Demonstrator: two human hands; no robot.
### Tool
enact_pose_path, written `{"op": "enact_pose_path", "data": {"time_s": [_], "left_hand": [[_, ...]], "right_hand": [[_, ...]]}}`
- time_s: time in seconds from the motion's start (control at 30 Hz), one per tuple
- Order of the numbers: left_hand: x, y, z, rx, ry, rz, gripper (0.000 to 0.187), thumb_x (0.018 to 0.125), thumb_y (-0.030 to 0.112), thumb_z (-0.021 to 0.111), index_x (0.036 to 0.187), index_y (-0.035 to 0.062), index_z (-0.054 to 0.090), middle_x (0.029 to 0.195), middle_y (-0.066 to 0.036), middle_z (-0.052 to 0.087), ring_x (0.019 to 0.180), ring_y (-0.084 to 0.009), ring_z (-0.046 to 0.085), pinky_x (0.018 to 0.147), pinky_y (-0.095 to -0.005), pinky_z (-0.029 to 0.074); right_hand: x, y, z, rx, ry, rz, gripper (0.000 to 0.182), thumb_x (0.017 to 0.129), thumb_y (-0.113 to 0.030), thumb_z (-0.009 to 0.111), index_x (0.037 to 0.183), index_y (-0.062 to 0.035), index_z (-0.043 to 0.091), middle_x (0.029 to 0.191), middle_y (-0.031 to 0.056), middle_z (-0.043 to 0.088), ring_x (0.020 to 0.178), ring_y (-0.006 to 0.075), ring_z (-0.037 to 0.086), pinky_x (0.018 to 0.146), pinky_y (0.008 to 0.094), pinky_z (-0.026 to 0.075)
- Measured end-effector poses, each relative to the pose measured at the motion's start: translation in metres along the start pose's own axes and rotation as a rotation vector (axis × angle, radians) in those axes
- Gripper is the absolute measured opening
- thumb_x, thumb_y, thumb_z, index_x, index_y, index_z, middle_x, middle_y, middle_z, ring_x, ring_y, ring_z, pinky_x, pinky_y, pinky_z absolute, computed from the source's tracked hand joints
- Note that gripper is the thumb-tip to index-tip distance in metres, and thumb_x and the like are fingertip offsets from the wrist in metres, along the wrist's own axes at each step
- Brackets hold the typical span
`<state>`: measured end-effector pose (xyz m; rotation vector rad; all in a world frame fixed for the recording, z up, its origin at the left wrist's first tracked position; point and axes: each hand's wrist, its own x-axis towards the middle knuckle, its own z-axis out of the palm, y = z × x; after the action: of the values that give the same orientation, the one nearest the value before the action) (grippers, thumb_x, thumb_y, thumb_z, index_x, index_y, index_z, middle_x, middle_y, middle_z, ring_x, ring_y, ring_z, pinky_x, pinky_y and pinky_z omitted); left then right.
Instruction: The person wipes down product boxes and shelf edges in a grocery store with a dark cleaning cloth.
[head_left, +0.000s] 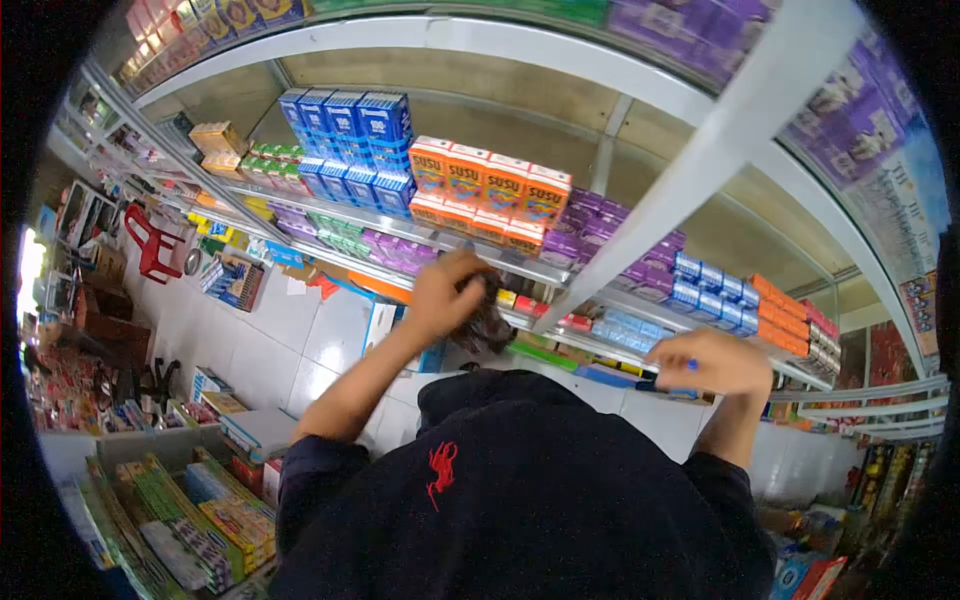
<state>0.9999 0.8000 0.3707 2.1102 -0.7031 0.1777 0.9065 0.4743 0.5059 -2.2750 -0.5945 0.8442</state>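
Observation:
My left hand (448, 292) is closed around a dark, crumpled cloth-like item (482, 325) at the front edge of the shelf (500, 262). Just above it stand orange and white SUSU cartons (490, 185), with blue cartons (350, 125) to their left. Purple packs (590, 230) fill the shelf to the right. My right hand (708, 362) is farther right, below blue and white packs (712, 290) and orange packs (778, 315). Its fingers are curled around something blue and dark, seemingly a pen (691, 365).
A slanted white metal post (690, 170) crosses the shelves between my hands. Lower shelves hold more packets. On the tiled floor are a red plastic chair (152, 243) and a box of notebooks (235, 280). Boxed goods (190, 510) sit at lower left.

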Motion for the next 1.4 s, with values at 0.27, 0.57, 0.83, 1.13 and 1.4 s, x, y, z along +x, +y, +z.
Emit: {"op": "enact_pose_path", "data": {"time_s": [0.27, 0.57, 0.83, 1.13, 1.4], "left_hand": [[0.025, -0.073, -0.036, 0.414, -0.062, 0.069, 0.058, 0.072, 0.026, 0.055, 0.125, 0.007, 0.038, 0.13, -0.009, 0.038, 0.068, -0.0263, 0.061, 0.055, -0.0339, 0.049], [0.019, -0.085, -0.025, 0.392, -0.015, 0.083, 0.059, 0.071, 0.024, 0.054, 0.123, 0.0023, 0.039, 0.132, -0.01, 0.035, 0.064, -0.0248, 0.061, 0.052, -0.0311, 0.048], [0.019, -0.09, -0.024, 0.291, 0.03, 0.179, 0.059, 0.071, 0.022, 0.052, 0.122, -0.0033, 0.037, 0.132, -0.013, 0.034, 0.055, -0.024, 0.058, 0.048, -0.0304, 0.047], [0.019, -0.087, -0.027, 0.327, 0.017, 0.159, 0.062, 0.07, 0.022, 0.054, 0.124, -0.002, 0.035, 0.133, -0.013, 0.033, 0.056, -0.024, 0.059, 0.048, -0.0307, 0.047], [0.016, -0.086, -0.022, 0.306, 0.072, 0.135, 0.063, 0.07, 0.021, 0.054, 0.125, -0.0014, 0.034, 0.132, -0.013, 0.034, 0.059, -0.0249, 0.059, 0.05, -0.0331, 0.047]], "right_hand": [[0.176, -0.074, 0.017, -0.213, 0.962, -0.345, 0.034, 0.072, -0.022, 0.063, 0.102, -0.0055, 0.056, 0.104, 0.0118, 0.055, 0.099, 0.0296, 0.049, 0.088, 0.0394, 0.035], [0.255, -0.054, 0.003, -0.624, 1.188, 0.062, 0.045, 0.066, -0.035, 0.065, 0.101, -0.0076, 0.058, 0.091, 0.0078, 0.058, 0.089, 0.0264, 0.052, 0.077, 0.038, 0.036], [0.258, -0.059, -0.051, -0.694, 1.369, 0.104, 0.044, 0.065, -0.038, 0.066, 0.099, -0.0107, 0.06, 0.093, 0.0076, 0.059, 0.089, 0.0267, 0.054, 0.077, 0.0377, 0.039], [0.323, -0.023, -0.05, -0.683, 1.038, 0.268, 0.045, 0.066, -0.039, 0.066, 0.103, -0.0133, 0.059, 0.097, 0.0082, 0.06, 0.095, 0.0258, 0.054, 0.082, 0.0407, 0.039], [0.34, 0.01, -0.041, -0.456, 0.922, 0.293, 0.042, 0.069, -0.032, 0.066, 0.104, -0.0091, 0.059, 0.098, 0.0131, 0.06, 0.088, 0.0263, 0.059, 0.079, 0.0355, 0.044]]}}
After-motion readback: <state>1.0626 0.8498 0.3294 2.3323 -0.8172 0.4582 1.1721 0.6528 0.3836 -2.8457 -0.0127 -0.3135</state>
